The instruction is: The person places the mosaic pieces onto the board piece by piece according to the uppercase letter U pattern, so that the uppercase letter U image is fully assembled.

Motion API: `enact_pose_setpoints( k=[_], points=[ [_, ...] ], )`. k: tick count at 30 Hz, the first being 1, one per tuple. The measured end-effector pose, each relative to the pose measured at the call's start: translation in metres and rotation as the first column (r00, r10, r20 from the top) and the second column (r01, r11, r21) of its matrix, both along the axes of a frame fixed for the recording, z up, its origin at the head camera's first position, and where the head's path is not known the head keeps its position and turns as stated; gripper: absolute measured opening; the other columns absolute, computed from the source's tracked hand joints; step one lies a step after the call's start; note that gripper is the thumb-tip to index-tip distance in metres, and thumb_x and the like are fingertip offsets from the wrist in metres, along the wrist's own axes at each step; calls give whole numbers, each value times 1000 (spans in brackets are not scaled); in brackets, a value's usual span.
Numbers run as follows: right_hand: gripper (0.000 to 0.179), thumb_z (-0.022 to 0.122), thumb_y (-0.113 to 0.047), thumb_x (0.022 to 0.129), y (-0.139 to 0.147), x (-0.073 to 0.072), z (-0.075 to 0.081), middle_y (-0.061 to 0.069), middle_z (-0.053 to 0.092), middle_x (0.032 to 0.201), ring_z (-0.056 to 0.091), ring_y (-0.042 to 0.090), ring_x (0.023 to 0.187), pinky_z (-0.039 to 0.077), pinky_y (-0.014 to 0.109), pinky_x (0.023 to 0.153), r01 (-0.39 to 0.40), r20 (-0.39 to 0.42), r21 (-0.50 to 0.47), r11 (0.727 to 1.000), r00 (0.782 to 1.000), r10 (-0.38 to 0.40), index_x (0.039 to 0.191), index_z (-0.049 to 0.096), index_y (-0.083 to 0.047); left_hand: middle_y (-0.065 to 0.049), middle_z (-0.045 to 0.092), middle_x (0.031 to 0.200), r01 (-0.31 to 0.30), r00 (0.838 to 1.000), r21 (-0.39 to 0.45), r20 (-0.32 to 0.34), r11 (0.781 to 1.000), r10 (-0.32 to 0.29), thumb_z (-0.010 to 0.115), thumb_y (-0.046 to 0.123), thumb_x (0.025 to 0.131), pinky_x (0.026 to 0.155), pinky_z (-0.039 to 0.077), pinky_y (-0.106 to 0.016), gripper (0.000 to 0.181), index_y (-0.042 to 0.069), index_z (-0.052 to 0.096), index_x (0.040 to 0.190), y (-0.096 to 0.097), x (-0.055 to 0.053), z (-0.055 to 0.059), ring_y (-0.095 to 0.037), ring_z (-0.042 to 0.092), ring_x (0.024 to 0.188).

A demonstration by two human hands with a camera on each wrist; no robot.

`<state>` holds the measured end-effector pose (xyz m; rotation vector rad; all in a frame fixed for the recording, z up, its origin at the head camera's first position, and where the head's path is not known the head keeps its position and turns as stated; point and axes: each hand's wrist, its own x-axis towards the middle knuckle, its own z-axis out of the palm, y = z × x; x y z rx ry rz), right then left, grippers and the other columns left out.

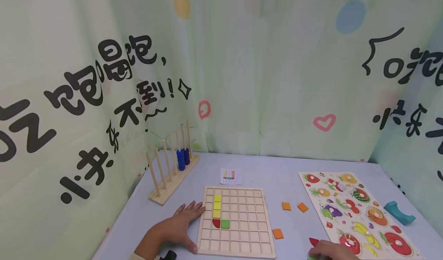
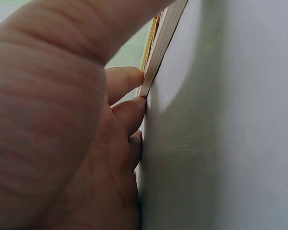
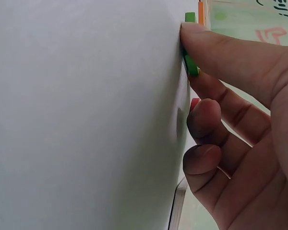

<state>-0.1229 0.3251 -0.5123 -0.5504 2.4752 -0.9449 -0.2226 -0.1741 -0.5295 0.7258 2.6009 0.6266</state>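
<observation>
My left hand (image 1: 176,225) lies spread beside the wooden grid board (image 1: 242,225), its fingertips and thumb against the left edge. In the board's cells sit a column of yellow square tiles (image 1: 217,206), a red quarter-round tile (image 1: 216,223) and a green square tile (image 1: 225,224). At the lower right, my right hand (image 1: 333,251) pinches a green tile (image 3: 190,64) between thumb and index finger, close to the tabletop; the other fingers curl loosely. Just beyond that hand lies a red tile (image 1: 313,242), mostly hidden in the right wrist view.
Loose orange tiles (image 1: 278,234) lie right of the board. Behind it is a small pattern card (image 1: 230,176). A wooden peg stand (image 1: 174,179) with blue beads stands back left. A fruit puzzle board (image 1: 360,210) and a teal curved block (image 1: 399,213) are at right.
</observation>
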Motion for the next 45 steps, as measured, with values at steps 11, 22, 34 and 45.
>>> enact_pose_setpoints(
  k=[11,22,34,45],
  points=[
    [31,71,-34,88,-25,-14,11,-16,54,91,48,4,74,41,22,62,-34,-42,31,999,998,36,111,69,-14,3,19,161,2,1000,12,-3,1000,-2,84,67,52,116,0,-55,123,24,31,154,-1,-2,-1,-26,4,148],
    [41,71,-42,86,-63,-34,21,-19,53,93,48,0,74,43,22,62,-30,-218,99,995,975,51,117,68,-15,4,20,161,-2,1000,8,-5,1000,2,83,68,52,116,0,-55,122,25,31,154,1,-1,0,-25,5,148],
    [34,70,-35,89,-97,-51,18,-18,52,97,47,-1,75,44,19,62,-111,-418,51,992,900,123,115,68,-15,4,20,161,-3,1000,4,2,1000,3,84,66,53,116,0,-53,122,24,31,154,0,1,4,-25,5,148],
    [28,70,-33,89,-130,-62,16,-18,54,103,49,0,79,46,21,68,-144,-401,17,989,905,139,114,69,-19,3,20,161,-3,1000,15,-1,1000,3,85,64,52,116,0,-54,121,24,32,154,0,2,4,-25,6,148]
  ],
)
